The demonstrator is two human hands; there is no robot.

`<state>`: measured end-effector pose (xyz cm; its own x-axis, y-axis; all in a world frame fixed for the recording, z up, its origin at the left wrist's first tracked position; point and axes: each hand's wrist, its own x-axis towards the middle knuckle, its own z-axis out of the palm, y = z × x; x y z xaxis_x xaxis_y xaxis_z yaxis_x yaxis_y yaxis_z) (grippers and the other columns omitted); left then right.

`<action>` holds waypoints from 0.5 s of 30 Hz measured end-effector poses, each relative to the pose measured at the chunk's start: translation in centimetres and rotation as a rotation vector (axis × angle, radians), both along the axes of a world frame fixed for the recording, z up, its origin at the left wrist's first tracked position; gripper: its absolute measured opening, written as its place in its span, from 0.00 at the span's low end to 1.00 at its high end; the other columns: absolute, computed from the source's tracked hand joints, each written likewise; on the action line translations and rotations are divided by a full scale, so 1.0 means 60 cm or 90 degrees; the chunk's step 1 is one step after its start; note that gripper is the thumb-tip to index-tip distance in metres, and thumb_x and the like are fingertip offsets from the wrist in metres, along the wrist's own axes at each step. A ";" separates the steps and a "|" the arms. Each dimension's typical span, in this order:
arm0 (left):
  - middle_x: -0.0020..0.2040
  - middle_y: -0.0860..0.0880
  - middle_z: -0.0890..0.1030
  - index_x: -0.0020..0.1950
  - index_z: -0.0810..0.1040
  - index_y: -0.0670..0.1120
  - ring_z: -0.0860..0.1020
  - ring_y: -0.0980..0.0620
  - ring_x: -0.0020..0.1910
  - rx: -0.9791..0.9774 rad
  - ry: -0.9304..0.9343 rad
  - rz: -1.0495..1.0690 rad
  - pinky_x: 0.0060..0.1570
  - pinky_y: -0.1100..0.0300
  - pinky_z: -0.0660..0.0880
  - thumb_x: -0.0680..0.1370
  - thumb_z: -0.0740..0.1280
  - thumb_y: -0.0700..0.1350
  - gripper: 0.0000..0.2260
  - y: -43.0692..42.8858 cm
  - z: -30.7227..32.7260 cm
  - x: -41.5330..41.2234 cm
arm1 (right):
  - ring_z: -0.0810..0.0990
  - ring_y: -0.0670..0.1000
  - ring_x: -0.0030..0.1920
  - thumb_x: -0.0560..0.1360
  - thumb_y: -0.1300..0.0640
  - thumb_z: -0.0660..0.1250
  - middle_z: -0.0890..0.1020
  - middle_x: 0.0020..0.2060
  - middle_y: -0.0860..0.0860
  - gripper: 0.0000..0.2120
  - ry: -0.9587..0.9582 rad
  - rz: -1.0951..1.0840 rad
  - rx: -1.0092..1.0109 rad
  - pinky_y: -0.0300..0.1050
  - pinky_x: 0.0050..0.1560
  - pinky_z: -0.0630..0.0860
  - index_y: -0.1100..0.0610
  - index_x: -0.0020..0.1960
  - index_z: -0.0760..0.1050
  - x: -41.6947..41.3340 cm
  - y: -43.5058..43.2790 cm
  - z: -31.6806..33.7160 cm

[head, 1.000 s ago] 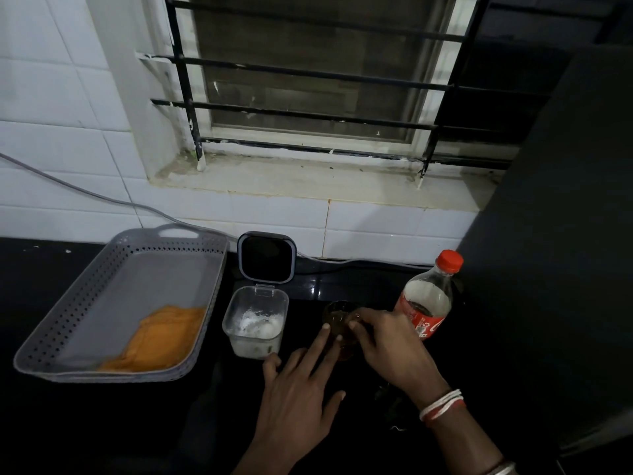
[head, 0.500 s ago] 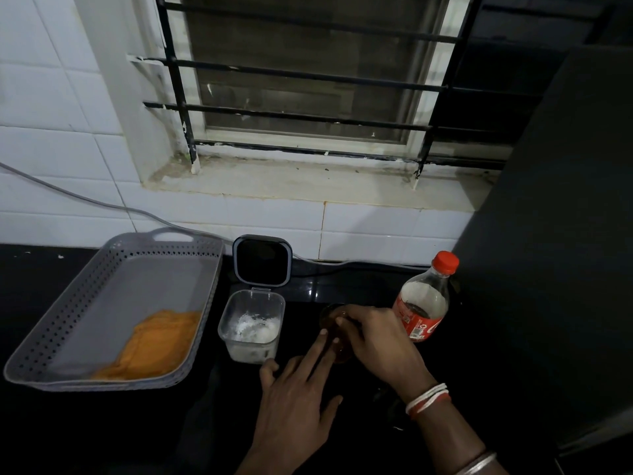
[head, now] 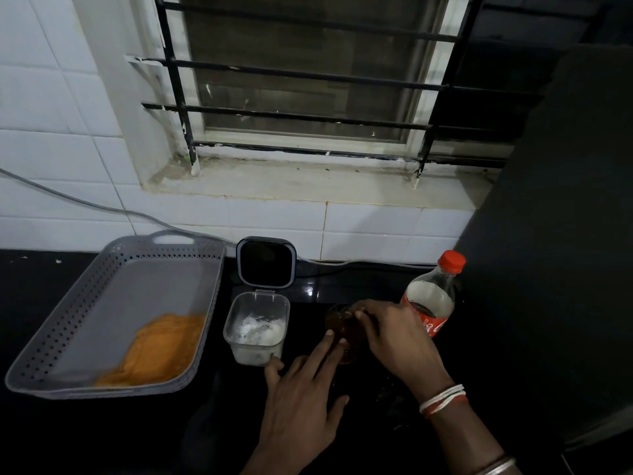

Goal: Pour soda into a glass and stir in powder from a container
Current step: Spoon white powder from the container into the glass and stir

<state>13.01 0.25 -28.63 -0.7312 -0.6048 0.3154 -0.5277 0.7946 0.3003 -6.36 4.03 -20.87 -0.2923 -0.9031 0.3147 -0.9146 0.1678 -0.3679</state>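
Note:
A small glass point(head: 337, 320) of brown soda stands on the black counter. My left hand point(head: 301, 399) lies flat, and its straight index and middle fingers touch the glass's near side. My right hand point(head: 397, 341) hovers over the rim with its fingertips drawn together; whatever they pinch is hidden. Left of the glass is a clear square container point(head: 255, 329) with white powder in it, its dark hinged lid point(head: 266, 262) standing open behind. To the right, behind my right hand, stands a capped soda bottle point(head: 433, 296) with a red label.
A grey perforated basket point(head: 68, 303) with an orange cloth point(head: 161, 347) in it sits on the counter at the left. A tall black appliance point(head: 548, 234) walls off the right side. A grey cable point(head: 85, 204) runs along the tiled wall below the barred window.
Both hands stay at the glass with only small shifts of the fingers. The view has drifted slightly.

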 end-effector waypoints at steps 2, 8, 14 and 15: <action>0.79 0.56 0.70 0.76 0.72 0.57 0.82 0.59 0.54 0.002 0.004 -0.005 0.53 0.49 0.62 0.68 0.70 0.64 0.36 -0.003 0.002 0.000 | 0.85 0.46 0.43 0.80 0.53 0.62 0.86 0.44 0.45 0.08 0.002 -0.003 0.034 0.43 0.46 0.80 0.49 0.52 0.81 0.001 0.004 -0.003; 0.77 0.56 0.71 0.75 0.72 0.57 0.82 0.59 0.54 0.012 0.004 -0.021 0.53 0.50 0.61 0.68 0.70 0.64 0.36 -0.007 0.003 0.002 | 0.84 0.41 0.48 0.82 0.53 0.64 0.87 0.49 0.41 0.10 -0.074 0.017 0.004 0.40 0.50 0.80 0.46 0.57 0.82 0.026 0.001 0.000; 0.78 0.57 0.71 0.76 0.71 0.57 0.82 0.60 0.54 0.007 0.000 -0.033 0.53 0.48 0.64 0.68 0.69 0.65 0.36 -0.014 0.003 0.003 | 0.84 0.44 0.43 0.81 0.51 0.63 0.86 0.43 0.44 0.08 -0.039 -0.041 0.063 0.39 0.43 0.79 0.48 0.53 0.81 0.018 0.012 -0.004; 0.78 0.57 0.71 0.76 0.71 0.57 0.82 0.60 0.54 0.008 0.000 -0.033 0.53 0.48 0.65 0.68 0.69 0.65 0.36 -0.015 0.003 0.003 | 0.84 0.44 0.43 0.81 0.50 0.63 0.86 0.43 0.44 0.08 -0.067 -0.036 0.061 0.39 0.43 0.79 0.48 0.52 0.81 0.021 0.011 -0.006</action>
